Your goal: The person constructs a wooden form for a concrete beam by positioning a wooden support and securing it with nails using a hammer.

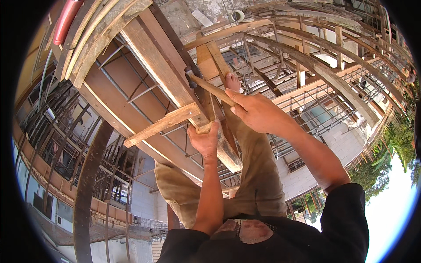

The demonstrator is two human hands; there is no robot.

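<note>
My right hand (258, 111) is closed round the wooden handle of a hammer (212, 88). The dark metal hammer head lies up and left of the hand, over the long formwork board (162, 61). Below it, my left hand (204, 139) grips a short piece of wood (204, 129) against the side of the formwork. Just beside that hand, a wooden batten (162, 125) lies crosswise over the formwork, with a small nail head visible near its right end. My left palm is hidden.
Steel reinforcing bars (116, 83) run inside the formwork trough. My bare foot (232, 82) rests on timber right of the hammer. Curved planks (109, 30) and a red tool handle (68, 22) lie upper left. Scaffolding and a rebar cage (311, 98) stand around, with gaps opening far below.
</note>
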